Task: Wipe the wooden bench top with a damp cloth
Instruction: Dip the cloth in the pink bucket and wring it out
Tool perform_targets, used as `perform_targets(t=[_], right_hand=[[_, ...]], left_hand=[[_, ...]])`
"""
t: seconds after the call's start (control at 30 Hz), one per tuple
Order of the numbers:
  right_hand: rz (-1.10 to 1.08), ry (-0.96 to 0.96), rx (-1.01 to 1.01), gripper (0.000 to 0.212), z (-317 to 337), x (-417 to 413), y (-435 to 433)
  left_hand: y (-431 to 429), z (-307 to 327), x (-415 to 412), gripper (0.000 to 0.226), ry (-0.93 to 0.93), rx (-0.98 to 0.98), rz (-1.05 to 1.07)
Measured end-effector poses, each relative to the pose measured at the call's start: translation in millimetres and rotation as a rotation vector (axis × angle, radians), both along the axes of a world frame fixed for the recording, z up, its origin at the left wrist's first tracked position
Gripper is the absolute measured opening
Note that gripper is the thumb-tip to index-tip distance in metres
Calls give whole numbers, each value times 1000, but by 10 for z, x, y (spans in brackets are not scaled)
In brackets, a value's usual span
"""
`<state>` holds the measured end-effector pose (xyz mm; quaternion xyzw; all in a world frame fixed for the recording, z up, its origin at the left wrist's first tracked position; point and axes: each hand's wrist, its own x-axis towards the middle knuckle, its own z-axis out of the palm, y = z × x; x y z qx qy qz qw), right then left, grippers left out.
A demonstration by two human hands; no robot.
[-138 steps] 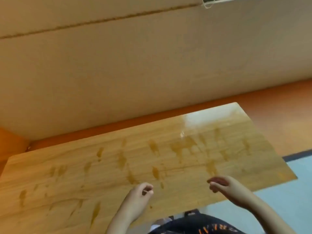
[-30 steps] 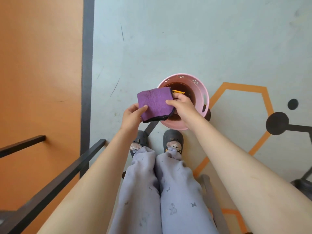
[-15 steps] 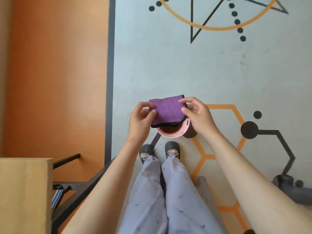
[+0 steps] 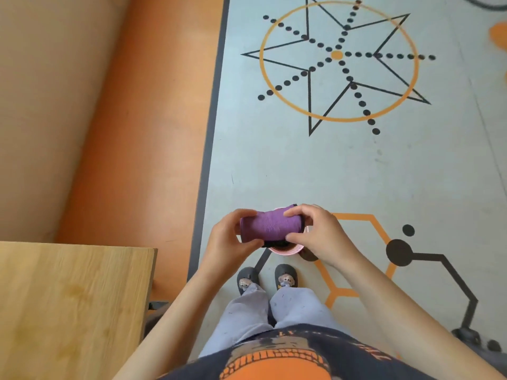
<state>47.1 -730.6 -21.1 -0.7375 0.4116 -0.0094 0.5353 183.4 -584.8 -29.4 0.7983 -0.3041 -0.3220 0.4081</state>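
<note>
both hands, left hand (image 4: 229,237) and right hand (image 4: 319,235), gripping the rolled-up purple cloth (image 4: 271,225) over the pink bucket (image 4: 285,249), wooden bench top (image 4: 74,305) off left

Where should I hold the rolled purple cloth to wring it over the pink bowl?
Grip the rolled purple cloth at its two ends, one hand from each side: it lies crosswise as a roll above the round pink bowl. The left hand and right hand curl round those ends, leaving the middle free to twist.
</note>
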Motion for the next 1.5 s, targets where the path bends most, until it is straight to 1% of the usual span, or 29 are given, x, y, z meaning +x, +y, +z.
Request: perform_targets(t=[0.1,0.17,0.23,0.37,0.47,0.57,0.6,0.67,0.73,0.77,0.83,0.87,0.93,1.0,1.1,1.13,1.17,1.27,1.37,1.43,1.5], right_hand=[[50,11,-118,18,74,20,129],[88,12,-144,8,93,41,194],[142,13,-115,6,99,64,196],[197,-21,164,5,246,96,161],[161,-83,307,8,339,77,213],[78,-146,384,18,383,63,288],[57,-146,375,24,392,70,313],[25,-110,294,30,388,88,363],[-6,-65,153,30,358,110,395],[-15,-41,50,29,337,119,408],[-3,-4,-167,28,313,131,457],[12,-5,-251,28,319,140,492],[40,-29,-350,26,346,147,555],[85,-49,-375,22,388,139,569],[169,-65,-270,17,422,88,521],[200,-71,-208,18,442,67,500],[229,-86,-127,24,470,47,487],[319,-99,78,46,506,1,466],[340,-119,168,51,477,-45,456],[341,-133,224,51,447,-62,470],[340,-140,281,50,444,-73,501]], left_hand=[[148,83,-60,26,-88,27,34],[242,112,-67,16,-91,74,75],[304,138,-37,14,7,121,128],[411,269,8,15,323,52,217],[444,354,-51,24,485,-28,262],[416,372,-148,28,557,-75,336],[399,367,-180,30,569,-92,357],[362,343,-250,40,578,-128,391],[312,330,-325,44,526,-134,451],[280,329,-364,39,458,-127,488],[209,352,-465,27,251,-84,543],[177,371,-513,25,131,-61,549],[138,399,-585,25,-51,-60,542],[127,423,-606,23,-148,-74,541],[173,415,-589,18,-236,-101,531],[183,410,-597,16,-238,-127,515],[192,400,-615,18,-223,-144,486],[183,324,-703,39,-195,-111,428],[196,266,-745,51,-226,-80,423],[229,255,-762,49,-234,-81,453],[268,281,-770,37,-233,-96,491]])
